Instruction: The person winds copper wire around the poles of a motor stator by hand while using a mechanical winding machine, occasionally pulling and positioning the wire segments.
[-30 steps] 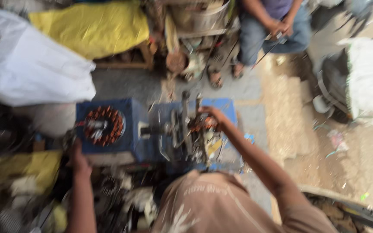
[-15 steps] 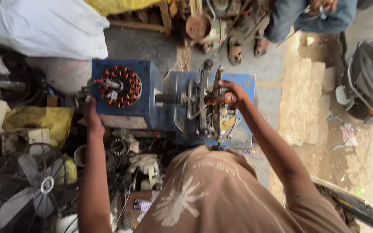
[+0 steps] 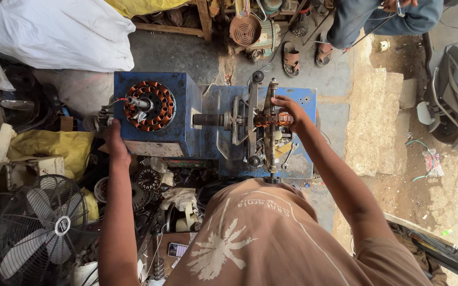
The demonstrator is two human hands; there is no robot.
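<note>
A: Your right hand [image 3: 288,108] now sits closed over the copper coil former [image 3: 271,119] on the blue winding machine [image 3: 208,124]; half a second back it was only arriving at that frame.

B: And your left hand [image 3: 113,139]?

A: It has slid up to the left edge of the machine's blue box, fingers curled at the crank [image 3: 102,119] there, though I cannot tell how firmly they grip. The wound stator [image 3: 149,105] sits on that box's spindle, untouched.

B: So both ends are in hand.

A: Yes, and the view has steadied. A grey fan [image 3: 37,229] lies near your left elbow.
</note>
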